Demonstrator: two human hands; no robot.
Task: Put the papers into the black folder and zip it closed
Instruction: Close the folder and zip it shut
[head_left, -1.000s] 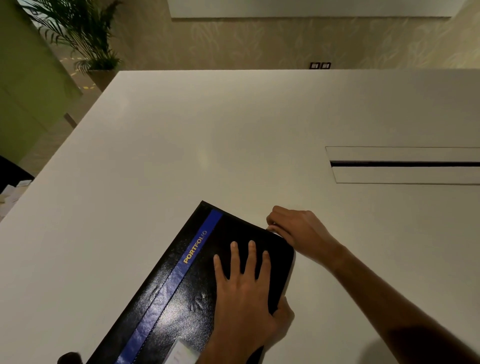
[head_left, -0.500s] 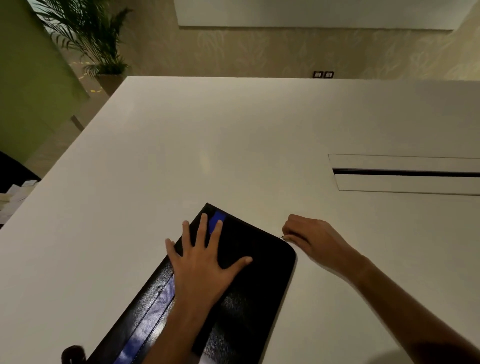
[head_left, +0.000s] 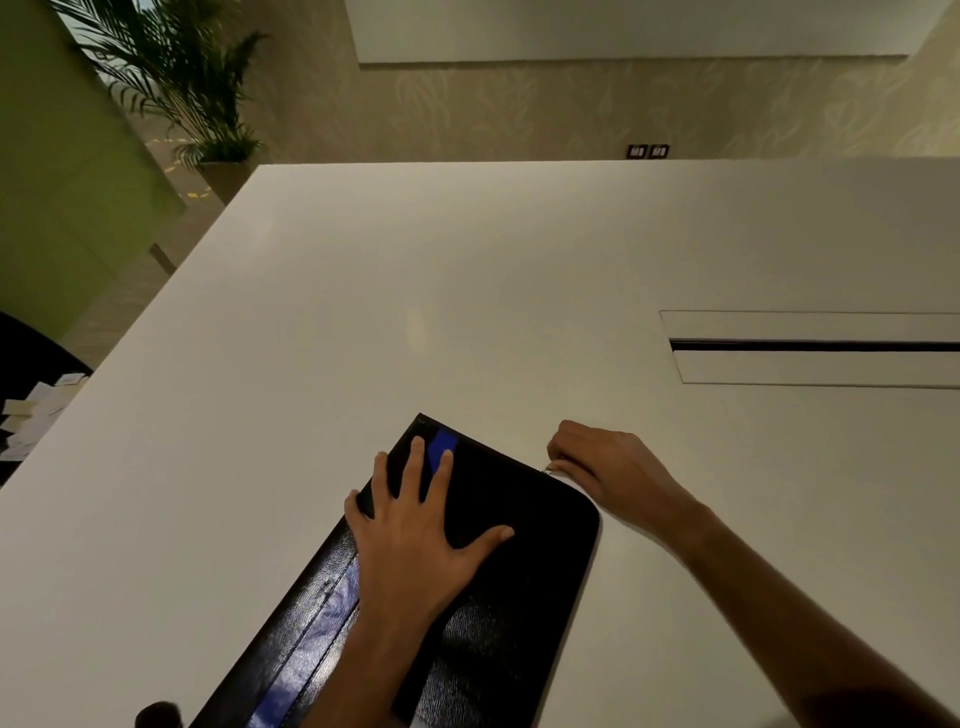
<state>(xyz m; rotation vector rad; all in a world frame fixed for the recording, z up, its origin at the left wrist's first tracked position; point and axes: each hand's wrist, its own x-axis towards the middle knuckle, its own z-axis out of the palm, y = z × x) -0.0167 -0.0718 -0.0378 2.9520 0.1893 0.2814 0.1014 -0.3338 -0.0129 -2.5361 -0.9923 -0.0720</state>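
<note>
The black folder (head_left: 540, 561) with a blue stripe lies closed and slanted on the white table (head_left: 467, 312) near its front edge. My left hand (head_left: 415, 530) presses flat on the cover with fingers spread, hiding part of the stripe. My right hand (head_left: 608, 462) is at the folder's far right edge, its fingers curled and pinching the small metal zipper pull (head_left: 548, 470). No papers show outside the folder.
A long cable slot (head_left: 815, 345) with flaps is set into the table at the right. A potted palm (head_left: 208, 104) stands beyond the far left corner. Loose white papers (head_left: 36, 410) lie on a dark surface off the left edge. A small dark object (head_left: 158, 716) sits at the bottom left.
My left hand moved from the folder's near right part up and left onto the stripe. My right hand slid a little to the right along the folder's far edge, and has barely moved in the last half second.
</note>
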